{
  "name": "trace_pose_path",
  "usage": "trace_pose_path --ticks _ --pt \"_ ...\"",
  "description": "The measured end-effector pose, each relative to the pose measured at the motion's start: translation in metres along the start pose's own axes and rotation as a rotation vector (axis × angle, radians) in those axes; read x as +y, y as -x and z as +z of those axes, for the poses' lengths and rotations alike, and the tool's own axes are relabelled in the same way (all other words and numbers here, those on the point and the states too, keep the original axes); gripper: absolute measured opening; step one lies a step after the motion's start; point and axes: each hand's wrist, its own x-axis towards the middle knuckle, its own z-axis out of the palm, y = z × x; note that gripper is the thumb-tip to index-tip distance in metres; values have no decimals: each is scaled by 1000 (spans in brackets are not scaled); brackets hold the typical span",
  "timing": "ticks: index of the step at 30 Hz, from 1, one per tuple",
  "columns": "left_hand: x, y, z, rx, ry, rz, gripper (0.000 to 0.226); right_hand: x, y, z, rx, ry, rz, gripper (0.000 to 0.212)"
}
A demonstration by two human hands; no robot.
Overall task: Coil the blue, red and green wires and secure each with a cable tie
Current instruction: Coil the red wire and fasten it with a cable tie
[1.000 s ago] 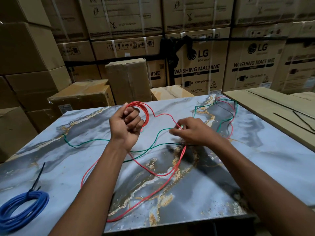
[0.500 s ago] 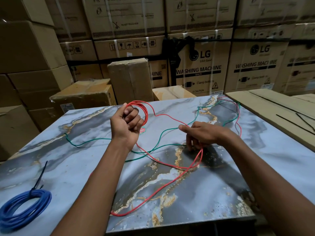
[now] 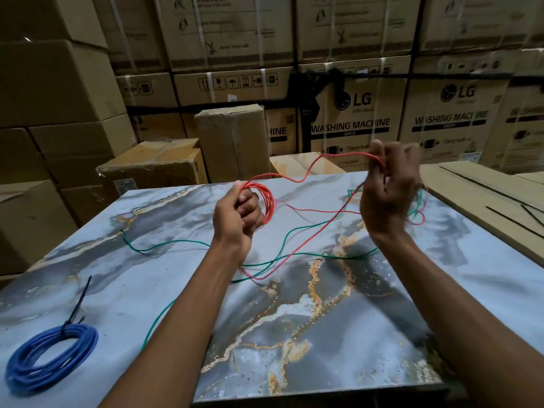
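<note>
Marbled table (image 3: 294,334) ran off-frame left. Left hand (image 3: 237,214) gripped red wire (image 3: 266,198) coils. Right hand (image 3: 388,187), motion-blurred, pinched its strand.

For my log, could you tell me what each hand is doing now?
Left hand: grips the red wire coil.
Right hand: raised, pinches the red wire's loose run.

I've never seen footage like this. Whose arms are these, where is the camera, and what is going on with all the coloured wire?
There is no machine here: a person wears a camera on the head, looking down at their own arms. The left hand grips a small coil of the red wire. The right hand, raised and blurred, pinches a loose stretch of that wire. On the marbled table the green wire lies uncoiled. At the near left, the blue wire lies coiled, with a black cable tie on it. Cardboard boxes are stacked behind.
</note>
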Motion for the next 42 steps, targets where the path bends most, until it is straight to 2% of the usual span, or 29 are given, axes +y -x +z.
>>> trace_pose_path --ticks 2,4,6,8,9,11,13,15,18,22,28,31,33,35,38,40,42 --pt "-1 -1 -3 31 -21 5 43 19 13 5 -254 137 -91 24" --pt "-4 -3 -6 64 -60 1 44 36 27 7 -612 239 -55 22" --pt "-8 -4 -8 100 -114 -7 45 39 34 6 -946 289 40 37" --pt "-10 -4 -8 130 -148 -20 45 33 35 5 -1108 335 41 66" --pt "-11 -4 -8 143 -159 -26 44 28 35 4 -1123 357 9 76" --pt "-13 -4 -7 177 -190 -28 44 10 35 2 -1021 363 -97 76" --pt "-14 -4 -6 199 -257 -11 43 -17 33 -1 -884 242 -198 73" --pt "-15 -3 -4 212 -360 14 42 -43 37 -2 -830 26 -212 64" --pt "-17 -1 -1 190 -454 42 41 -64 55 6 -842 -223 21 44" --pt "-17 -2 -1 125 -425 7 41 -59 53 12 -999 -452 390 21" --pt "-10 7 3 -213 -196 -297 44 -37 14 6 -849 -836 895 21" --pt "-7 15 8 -309 -103 -380 42 -28 3 0 -869 -919 1074 22" --pt "-3 16 9 -309 -37 -384 40 -20 -1 -5 -931 -860 1045 27" --pt "-2 15 6 -289 18 -364 39 -11 -6 -11 -969 -684 907 30" --pt "-4 10 1 -267 146 -332 38 -2 -9 -18 -1002 -500 661 19" --pt "-3 6 -4 -227 268 -287 39 2 -10 -22 -1002 -386 513 30" --pt "2 0 -12 -143 331 -220 41 7 -13 -27 -981 -329 441 33"
